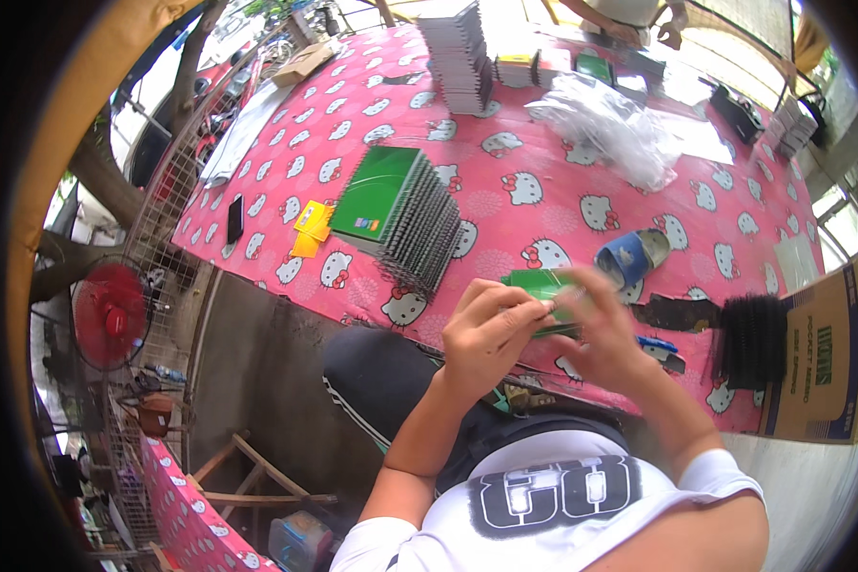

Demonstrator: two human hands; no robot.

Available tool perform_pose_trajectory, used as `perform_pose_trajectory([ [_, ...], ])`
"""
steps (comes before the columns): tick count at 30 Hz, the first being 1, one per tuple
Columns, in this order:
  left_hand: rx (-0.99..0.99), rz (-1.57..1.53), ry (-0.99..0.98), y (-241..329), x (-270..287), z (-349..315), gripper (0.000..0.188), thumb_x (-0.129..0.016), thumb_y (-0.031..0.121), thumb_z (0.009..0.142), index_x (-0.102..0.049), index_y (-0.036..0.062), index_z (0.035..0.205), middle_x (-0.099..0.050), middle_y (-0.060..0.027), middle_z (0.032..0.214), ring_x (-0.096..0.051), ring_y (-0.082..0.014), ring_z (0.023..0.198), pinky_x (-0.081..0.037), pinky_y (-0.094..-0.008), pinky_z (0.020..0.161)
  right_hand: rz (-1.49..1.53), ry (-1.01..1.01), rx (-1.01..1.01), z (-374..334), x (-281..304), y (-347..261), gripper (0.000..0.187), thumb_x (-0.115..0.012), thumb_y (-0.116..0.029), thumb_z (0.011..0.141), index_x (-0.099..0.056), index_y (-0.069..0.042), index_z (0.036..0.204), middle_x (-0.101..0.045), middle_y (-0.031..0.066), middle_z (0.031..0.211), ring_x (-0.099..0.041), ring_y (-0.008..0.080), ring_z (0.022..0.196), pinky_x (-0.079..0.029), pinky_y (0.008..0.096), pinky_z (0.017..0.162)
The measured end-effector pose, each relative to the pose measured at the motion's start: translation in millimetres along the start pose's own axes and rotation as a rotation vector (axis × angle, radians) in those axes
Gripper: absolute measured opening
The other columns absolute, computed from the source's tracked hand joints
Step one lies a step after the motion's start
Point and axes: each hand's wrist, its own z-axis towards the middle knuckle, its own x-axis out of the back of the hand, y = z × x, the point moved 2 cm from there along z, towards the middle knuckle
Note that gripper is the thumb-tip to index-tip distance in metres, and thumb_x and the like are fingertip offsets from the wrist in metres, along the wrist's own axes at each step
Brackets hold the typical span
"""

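Note:
Small green notebook covers (536,280) lie at the table's near edge, partly hidden by my hands. My left hand (491,329) is over their left side, fingers curled and the thumb and fingertips pinched together; what they pinch, if anything, is too small to make out. On the right side my right hand (596,329) is smeared by motion, its fingertips close to the left ones. Left of my hands stands a tall stack of spiral-bound green notebooks (381,195), coils facing right. A bunch of black spiral coils (751,338) rests at the right, against a cardboard box (829,353).
On the pink patterned tablecloth (296,191) are a phone (235,219), yellow packets (312,227), a blue slipper (629,257) and a blue pen (656,344). Farther off are a tall notebook stack (456,62), clear plastic (615,129) and another person's hands (672,29). A red fan (112,313) stands left.

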Motion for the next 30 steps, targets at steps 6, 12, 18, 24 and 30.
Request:
perform_pose_trajectory([
  [6,0.220,0.196,0.676,-44,105,-17,0.041,-0.059,0.026,0.093,-0.055,0.0009,0.125,-0.058,-0.0108,0.121,-0.055,-0.0228,0.107,-0.041,-0.0394,0.095,1.192,0.273,-0.184,140,-36,-6,0.044,-0.069,0.001,0.077,-0.056,-0.004,0.118,-0.061,0.0094,0.090,-0.061,0.0245,0.086,-0.051,0.0329,0.072],
  [12,0.619,-0.266,0.844,-181,109,3,0.065,-0.032,0.057,0.099,-0.052,-0.0007,0.122,-0.057,-0.0093,0.114,-0.053,-0.0173,0.102,-0.041,-0.0316,0.087,0.299,0.372,-0.052,226,-131,39,0.027,-0.068,-0.018,0.082,-0.063,0.000,0.102,-0.065,0.0140,0.101,-0.065,0.0241,0.089,-0.051,0.0335,0.076],
  [18,0.588,-0.326,0.983,-162,89,23,0.042,-0.043,0.039,0.101,-0.055,-0.0006,0.095,-0.058,-0.0057,0.085,-0.054,-0.0099,0.076,-0.045,-0.0217,0.071,0.687,0.391,-0.125,231,-165,62,0.030,-0.060,-0.021,0.088,-0.060,0.000,0.109,-0.064,0.0148,0.095,-0.062,0.0274,0.090,-0.048,0.0349,0.084],
  [24,0.552,-0.027,0.973,-154,126,-5,0.051,-0.032,0.043,0.103,-0.056,-0.0001,0.116,-0.059,-0.0101,0.113,-0.055,-0.0184,0.101,-0.042,-0.0330,0.088,0.243,0.333,-0.135,132,-77,52,0.039,-0.065,-0.027,0.088,-0.057,0.000,0.115,-0.055,0.0167,0.116,-0.055,0.0305,0.102,-0.045,0.0378,0.087],
  [30,-0.062,-0.389,0.787,-27,101,-15,0.045,-0.030,0.037,0.101,-0.051,-0.0003,0.113,-0.060,-0.0174,0.109,-0.055,-0.0302,0.103,-0.045,-0.0431,0.088,0.257,0.229,-0.937,-61,-62,122,0.048,-0.072,-0.034,0.083,-0.060,0.003,0.111,-0.056,0.0141,0.104,-0.056,0.0195,0.086,-0.046,0.0311,0.078],
])
